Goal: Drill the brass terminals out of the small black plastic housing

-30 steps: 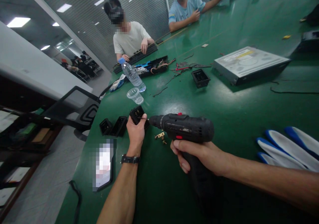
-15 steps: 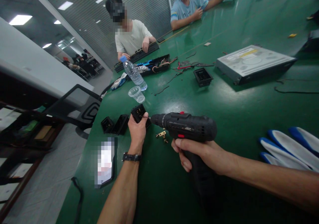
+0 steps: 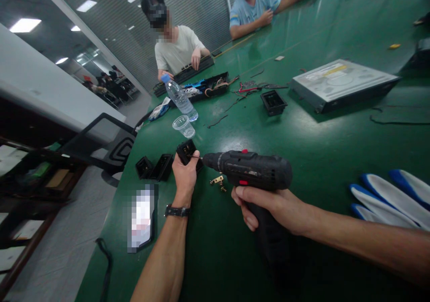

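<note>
My left hand is closed around a small black plastic housing with brass-coloured parts inside. My right hand grips a black cordless drill with red buttons, held level and pointing left. Its thin bit reaches the housing by my left thumb; the exact contact point is too small to make out. Small brass pieces and screws lie on the table just below the chuck. Two more black housings sit left of my left hand, and another black housing stands farther back.
On the green table are a phone, a plastic cup, a water bottle, a metal drive unit and white-and-blue gloves. Loose wires lie farther back. Two people sit across the table, one handling a long black part.
My hands, the housing and the drill stay almost in place. The view has shifted very slightly. Across the table, one person's outstretched hand has moved a little.
</note>
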Demonstrator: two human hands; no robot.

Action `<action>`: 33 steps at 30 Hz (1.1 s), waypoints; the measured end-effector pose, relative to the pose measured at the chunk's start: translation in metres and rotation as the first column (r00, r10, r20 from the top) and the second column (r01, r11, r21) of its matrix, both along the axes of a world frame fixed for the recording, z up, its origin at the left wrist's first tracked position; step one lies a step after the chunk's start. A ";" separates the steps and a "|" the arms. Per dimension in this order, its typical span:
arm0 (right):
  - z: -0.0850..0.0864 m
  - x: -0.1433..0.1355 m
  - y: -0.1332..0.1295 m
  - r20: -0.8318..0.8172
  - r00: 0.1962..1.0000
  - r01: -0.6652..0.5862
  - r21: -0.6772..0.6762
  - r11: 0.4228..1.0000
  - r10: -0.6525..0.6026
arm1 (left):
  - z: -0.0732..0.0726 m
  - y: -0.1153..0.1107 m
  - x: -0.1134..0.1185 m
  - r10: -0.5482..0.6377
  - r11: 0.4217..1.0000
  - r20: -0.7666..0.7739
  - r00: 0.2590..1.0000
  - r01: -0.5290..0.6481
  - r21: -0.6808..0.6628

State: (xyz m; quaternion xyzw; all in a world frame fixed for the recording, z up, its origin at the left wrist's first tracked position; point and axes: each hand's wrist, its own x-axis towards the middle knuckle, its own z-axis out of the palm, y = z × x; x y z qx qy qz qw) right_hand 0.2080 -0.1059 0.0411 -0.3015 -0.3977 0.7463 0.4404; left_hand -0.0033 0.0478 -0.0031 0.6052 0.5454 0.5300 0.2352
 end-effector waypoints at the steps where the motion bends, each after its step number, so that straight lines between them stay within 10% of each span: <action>1: 0.000 0.000 0.000 0.000 1.000 0.003 0.001 1.000 -0.003 | 0.000 0.000 0.000 0.000 1.000 -0.001 1.000 0.000 0.001; 33: -0.004 0.003 -0.003 0.038 0.999 0.010 -0.032 0.999 -0.009 | 0.001 -0.002 0.002 -0.037 0.999 0.008 0.999 0.037 0.019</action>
